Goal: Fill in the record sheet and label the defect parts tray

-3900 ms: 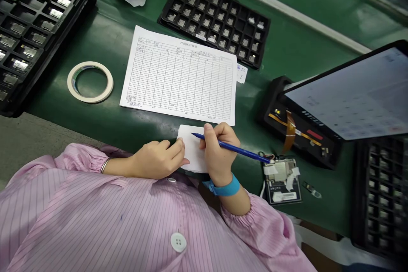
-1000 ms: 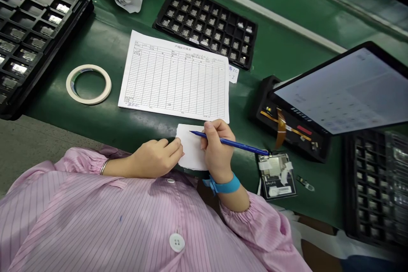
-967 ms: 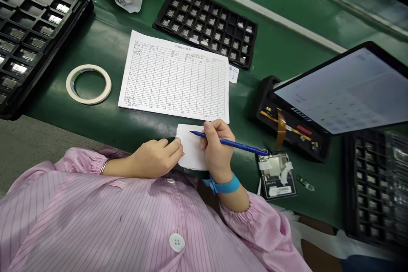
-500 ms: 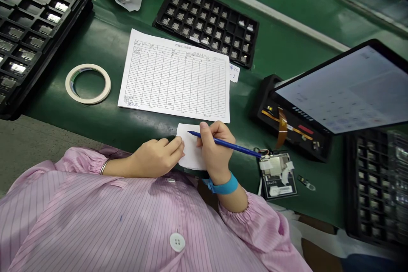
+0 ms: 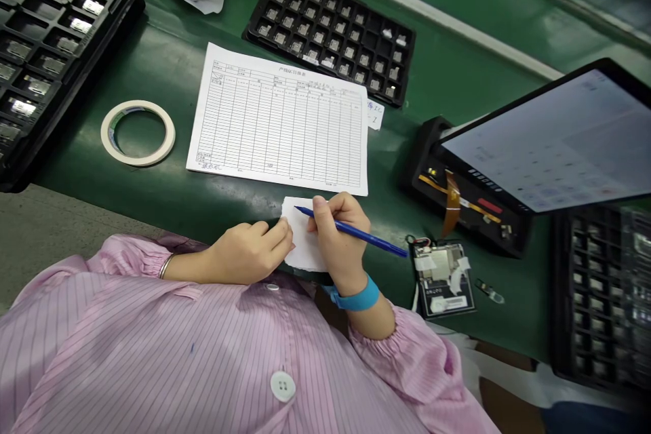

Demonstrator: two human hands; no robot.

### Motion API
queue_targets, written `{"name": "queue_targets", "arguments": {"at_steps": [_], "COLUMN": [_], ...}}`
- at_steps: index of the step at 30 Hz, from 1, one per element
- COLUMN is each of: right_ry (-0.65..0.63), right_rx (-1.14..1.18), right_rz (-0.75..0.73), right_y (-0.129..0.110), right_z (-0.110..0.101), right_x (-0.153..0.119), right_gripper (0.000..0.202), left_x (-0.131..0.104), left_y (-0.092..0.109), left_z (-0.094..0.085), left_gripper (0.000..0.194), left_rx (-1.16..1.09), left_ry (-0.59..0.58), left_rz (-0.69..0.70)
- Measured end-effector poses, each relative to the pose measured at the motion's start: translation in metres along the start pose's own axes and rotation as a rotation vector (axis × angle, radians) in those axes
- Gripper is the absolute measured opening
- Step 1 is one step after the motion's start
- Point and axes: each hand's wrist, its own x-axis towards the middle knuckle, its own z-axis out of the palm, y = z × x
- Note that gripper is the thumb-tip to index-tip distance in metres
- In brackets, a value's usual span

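Note:
A small white slip of paper [image 5: 304,244] with a torn lower edge lies at the table's front edge. My left hand [image 5: 254,252] is closed on its left side, fingers curled together over the margin. Wrapped round a blue pen [image 5: 369,237], my right hand [image 5: 340,237] rests on the slip's right part. The pen's tip points left, over the upper part of the slip, and whether it touches the paper I cannot tell. Just beyond the slip lies a printed form [image 5: 279,125] with a large grid, mostly blank, on a stack of sheets.
Left of the form lies a tape roll [image 5: 108,132]. Black trays of small metal parts stand at left [image 5: 76,54], at the back [image 5: 330,34] and at right [image 5: 593,298]. A screen [image 5: 559,142] leans over a black fixture [image 5: 414,163], near a circuit module [image 5: 442,278].
My right hand and the pen have shifted slightly to the left across the slip. The left hand stays where it was.

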Motion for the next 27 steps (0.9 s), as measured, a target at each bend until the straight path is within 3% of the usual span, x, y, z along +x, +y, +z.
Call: {"name": "queue_targets", "arguments": {"at_steps": [11, 22, 27], "right_ry": [-0.042, 0.134, 0.061], "right_rx": [-0.031, 0.037, 0.016], "right_rz": [-0.044, 0.009, -0.015], "right_y": [0.0, 0.004, 0.008], "right_z": [-0.002, -0.01, -0.016], "right_x": [0.0, 0.004, 0.007], "right_gripper": [0.038, 0.038, 0.036], "left_x": [0.001, 0.0, 0.001], "left_y": [0.0, 0.0, 0.0], "left_z": [0.0, 0.001, 0.0], "left_gripper": [0.025, 0.024, 0.026], "left_rx": [-0.001, -0.005, 0.0], "left_ry": [0.017, -0.002, -0.019], "left_rz": [0.0, 0.008, 0.005]}}
